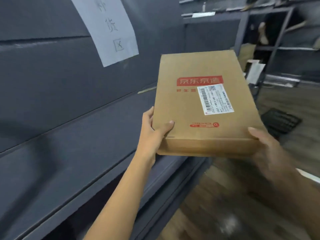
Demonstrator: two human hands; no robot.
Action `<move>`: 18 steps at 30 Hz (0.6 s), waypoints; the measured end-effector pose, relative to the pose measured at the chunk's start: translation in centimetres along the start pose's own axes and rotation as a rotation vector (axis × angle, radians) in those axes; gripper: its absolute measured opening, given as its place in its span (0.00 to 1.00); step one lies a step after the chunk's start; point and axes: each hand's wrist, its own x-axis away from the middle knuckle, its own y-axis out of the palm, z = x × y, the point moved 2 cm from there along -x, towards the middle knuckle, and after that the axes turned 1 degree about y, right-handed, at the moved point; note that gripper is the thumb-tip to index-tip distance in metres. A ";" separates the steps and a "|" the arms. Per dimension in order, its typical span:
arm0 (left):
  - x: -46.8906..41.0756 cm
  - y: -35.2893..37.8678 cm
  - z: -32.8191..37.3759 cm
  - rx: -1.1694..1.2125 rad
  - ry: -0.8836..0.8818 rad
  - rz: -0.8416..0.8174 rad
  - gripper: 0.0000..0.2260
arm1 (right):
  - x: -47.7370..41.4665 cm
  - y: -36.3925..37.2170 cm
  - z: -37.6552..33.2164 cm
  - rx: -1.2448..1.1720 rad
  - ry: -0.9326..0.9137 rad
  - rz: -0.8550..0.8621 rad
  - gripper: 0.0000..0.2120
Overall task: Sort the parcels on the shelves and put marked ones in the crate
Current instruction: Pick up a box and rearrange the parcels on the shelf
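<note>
A flat brown cardboard parcel [187,104] with red printed characters and a white barcode label [215,99] is held in the air, top face up. My left hand [154,130] grips its near left corner, thumb on top and fingers underneath. My right hand [266,144] holds the near right corner, thumb on top, and is blurred. The parcel hangs beside the dark grey shelf unit [69,94] on my left. No crate is in view.
A paper sign [107,26] with handwritten characters hangs on the grey shelf unit. Metal racks [280,37] with parcels stand at the back right. A black grid-like object [282,122] lies on the wooden floor [225,205] to the right.
</note>
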 end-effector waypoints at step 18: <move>1.6 22.7 -11.6 -0.128 -0.235 -0.691 0.40 | 11.5 -20.7 6.0 -0.160 -0.053 0.740 0.20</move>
